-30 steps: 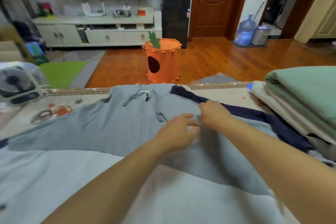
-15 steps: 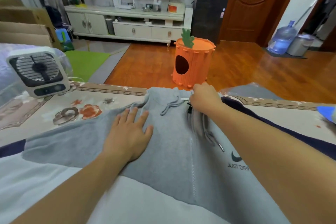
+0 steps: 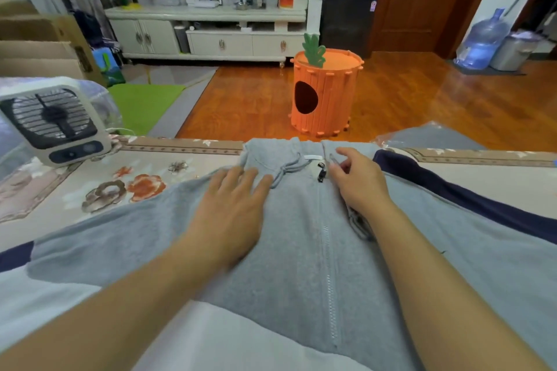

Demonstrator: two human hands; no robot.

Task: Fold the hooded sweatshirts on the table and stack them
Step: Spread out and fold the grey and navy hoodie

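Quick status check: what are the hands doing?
Left hand flat on grey hoodie. Right hand loosely curled by zipper pull. Hoodie unfolded. Nothing in the way.

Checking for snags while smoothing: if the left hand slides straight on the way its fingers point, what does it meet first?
Probably the drawstring lying just past the left hand, then the sweatshirt collar; depth is hard to judge.

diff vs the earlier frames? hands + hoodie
Both hands left the chest centre: left hand slid left and up, now pressing flat below the collar; right hand went up the zipper to the collar, grip loosened, fingers lifting. Gray sweatshirt stayed spread, zipped, on the table.
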